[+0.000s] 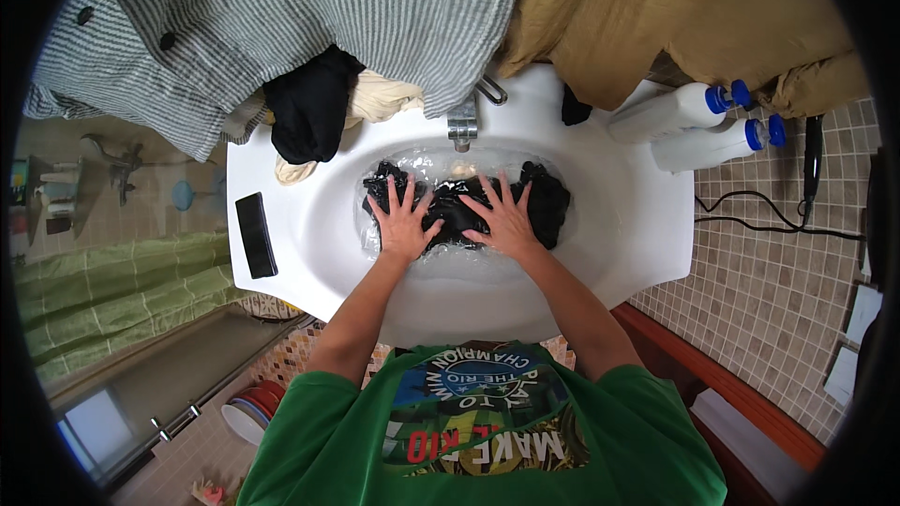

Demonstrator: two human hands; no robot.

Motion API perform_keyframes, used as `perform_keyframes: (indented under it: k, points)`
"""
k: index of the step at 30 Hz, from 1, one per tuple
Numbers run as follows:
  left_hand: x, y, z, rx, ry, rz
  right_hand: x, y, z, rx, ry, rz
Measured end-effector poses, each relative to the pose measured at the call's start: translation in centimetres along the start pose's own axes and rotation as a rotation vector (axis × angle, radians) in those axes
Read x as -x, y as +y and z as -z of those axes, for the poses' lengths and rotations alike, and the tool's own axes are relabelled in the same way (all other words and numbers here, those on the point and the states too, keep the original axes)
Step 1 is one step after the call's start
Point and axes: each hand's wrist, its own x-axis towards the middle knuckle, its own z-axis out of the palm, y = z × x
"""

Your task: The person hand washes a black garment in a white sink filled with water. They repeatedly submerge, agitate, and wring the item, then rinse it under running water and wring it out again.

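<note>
A wet black cloth garment lies spread in water at the bottom of a white washbasin. Flat on its left part rests my left hand, fingers fanned apart. My right hand lies the same way on the garment's right part, also with fingers spread. Neither hand grips the cloth. Water surrounds the garment and glints between the fingers. Beyond the hands stands a chrome faucet, its upper body partly covered by a hanging striped cloth.
A grey-striped garment and a brown cloth hang over the basin's far side. Black cloth lies on the far-left rim. On the left rim rests a dark phone. White pump bottles lean at right, near a black cord.
</note>
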Motion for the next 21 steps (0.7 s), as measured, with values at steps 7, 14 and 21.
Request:
perform_keyframes:
  k: [7,14,21]
  points:
    - [-1.6,0.8,1.6,-0.192,-0.270,-0.016,-1.3,0.1,-1.7,0.039,-0.204,-0.076]
    - [-1.7,-0.2,-0.4,0.031,-0.045,-0.028,-2.1,0.2,-1.0,0.141,-0.329,-0.065]
    - [0.9,1.4,0.2,0.586,0.323,0.672,-2.1,-0.3,0.1,-0.100,-0.204,-0.340]
